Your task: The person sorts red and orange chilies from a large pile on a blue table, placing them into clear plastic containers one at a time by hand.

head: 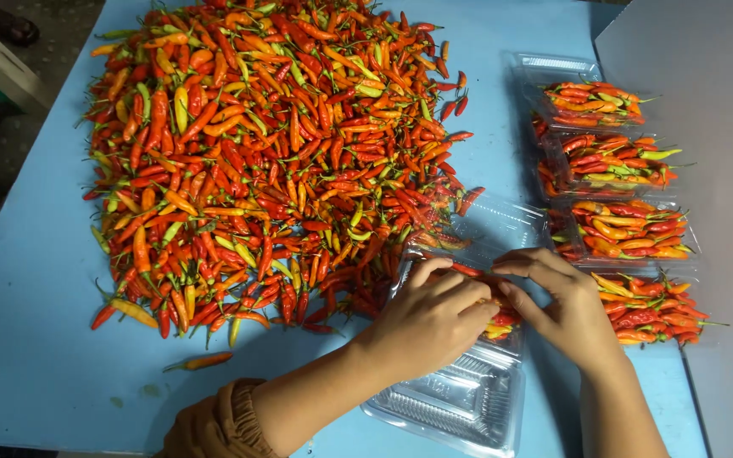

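Chilies (502, 321) in clear clamshell box (460, 399), under both hands' grip.

Glossy waxy chillies (273, 153), clear shiny ribbed plastic clamshell (460, 403), smooth matt blue tabletop (27, 339).

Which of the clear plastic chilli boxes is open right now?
The clamshell box under both hands, its empty half hinged toward the camera; the four filled boxes at right sit apart, untouched.
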